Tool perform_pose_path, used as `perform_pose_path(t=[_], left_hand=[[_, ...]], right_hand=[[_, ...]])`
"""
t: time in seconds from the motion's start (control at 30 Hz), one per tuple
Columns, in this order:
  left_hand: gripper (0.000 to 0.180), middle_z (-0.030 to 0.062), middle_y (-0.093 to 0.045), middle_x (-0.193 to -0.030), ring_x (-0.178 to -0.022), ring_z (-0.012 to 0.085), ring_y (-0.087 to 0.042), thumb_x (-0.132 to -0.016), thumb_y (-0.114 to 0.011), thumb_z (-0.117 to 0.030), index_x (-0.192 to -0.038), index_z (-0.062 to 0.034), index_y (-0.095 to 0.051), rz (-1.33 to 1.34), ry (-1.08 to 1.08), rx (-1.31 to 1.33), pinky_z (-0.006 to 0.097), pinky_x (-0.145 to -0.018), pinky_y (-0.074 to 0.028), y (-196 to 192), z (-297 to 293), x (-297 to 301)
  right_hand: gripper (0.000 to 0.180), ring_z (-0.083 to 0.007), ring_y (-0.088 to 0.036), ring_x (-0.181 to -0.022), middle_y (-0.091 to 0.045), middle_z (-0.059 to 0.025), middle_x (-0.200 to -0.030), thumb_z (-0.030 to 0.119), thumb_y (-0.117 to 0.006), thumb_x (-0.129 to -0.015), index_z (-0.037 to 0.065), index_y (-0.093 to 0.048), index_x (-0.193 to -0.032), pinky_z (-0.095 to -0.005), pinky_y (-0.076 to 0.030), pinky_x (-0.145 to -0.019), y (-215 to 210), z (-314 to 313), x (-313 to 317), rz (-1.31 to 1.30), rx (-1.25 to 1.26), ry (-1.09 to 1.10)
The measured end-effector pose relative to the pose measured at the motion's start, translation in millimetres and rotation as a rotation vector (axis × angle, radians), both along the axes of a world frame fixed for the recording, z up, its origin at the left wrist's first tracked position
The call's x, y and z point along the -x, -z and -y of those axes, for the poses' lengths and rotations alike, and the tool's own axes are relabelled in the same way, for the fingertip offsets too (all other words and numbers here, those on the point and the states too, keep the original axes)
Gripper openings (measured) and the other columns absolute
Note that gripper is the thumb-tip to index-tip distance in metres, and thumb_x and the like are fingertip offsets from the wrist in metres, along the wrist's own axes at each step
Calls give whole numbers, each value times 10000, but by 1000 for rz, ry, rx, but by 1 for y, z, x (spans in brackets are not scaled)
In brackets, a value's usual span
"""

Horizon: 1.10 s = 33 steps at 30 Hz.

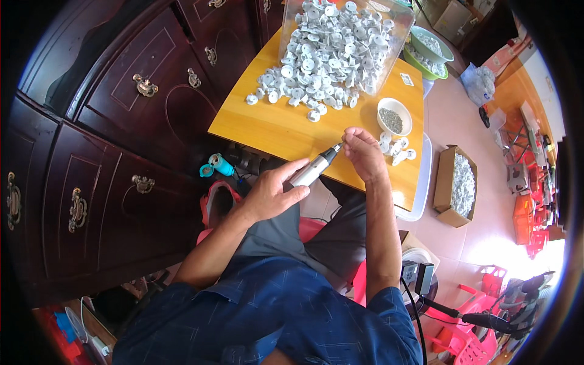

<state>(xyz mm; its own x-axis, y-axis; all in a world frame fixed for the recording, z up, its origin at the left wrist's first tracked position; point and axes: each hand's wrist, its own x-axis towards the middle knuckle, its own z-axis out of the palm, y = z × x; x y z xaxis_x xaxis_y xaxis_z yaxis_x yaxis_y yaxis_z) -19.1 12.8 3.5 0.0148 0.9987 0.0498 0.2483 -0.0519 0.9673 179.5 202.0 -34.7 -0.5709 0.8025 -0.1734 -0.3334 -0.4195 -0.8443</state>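
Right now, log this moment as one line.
left hand: gripping silver tool | right hand: at tool's tip | table: white parts, white bowl

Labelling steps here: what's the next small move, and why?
Probably line up the tip of the silver-and-black tool with the right hand: the left hand grips the tool's body, and its tip sits right by the right hand's fingers. Whatever they may pinch is too small to tell.
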Motion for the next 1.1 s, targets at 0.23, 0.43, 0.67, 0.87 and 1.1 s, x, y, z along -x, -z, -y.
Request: perform_pose_path(t=[0.23, 0.43, 0.67, 0.87, 1.1], left_hand=[[603, 155, -590, -1302, -1148, 167, -577, -910, -683, -162, -1410, 67, -438, 84, 21, -7, 319, -975, -460, 7, -1, 1], [592, 134, -596, -1305, -1138, 149, -579, -902, -690, -162, -1406, 44, -458, 76, 12, 20, 313, -968, -462, -1, 1, 1], [589, 137, -594, -1315, -1151, 161, -583, -895, -692, -161, -1401, 41, -468, 50, 4, 13, 318, -980, -457, -5, 3, 3], [578, 112, -618, -1193, -1008, 130, -613, -911, -669, -125, -1416, 42, -443, 249, 39, 39, 266, -820, -504, 4, 2, 8], [576, 77, -620, -1107, -855, 86, -589, -922, -662, -111, -1424, 44, -427, 282, 1, 17, 230, -706, -495, 6, 1, 10]], right_hand=[[103, -94, -648, -736, -681, -35, -890, 46, -638, -926, 63, -653, -1026, -212, -533, -672, 6, -4, 0, -109, 79, -15], [91, -106, -651, -728, -668, -39, -869, 26, -630, -919, 61, -640, -1002, -216, -543, -669, 2, 0, 2, -121, 67, 13], [99, -111, -635, -724, -660, -44, -877, 21, -628, -918, 61, -627, -1009, -225, -528, -657, -2, 1, 4, -110, 58, 0], [103, -110, -634, -755, -656, -31, -893, 40, -634, -931, 77, -625, -1027, -230, -527, -687, -3, -2, 3, -128, -4, -66], [188, -118, -642, -793, -668, -53, -1023, 135, -608, -975, 60, -621, -1146, -246, -535, -717, -19, -3, 13, -35, 3, -76]])
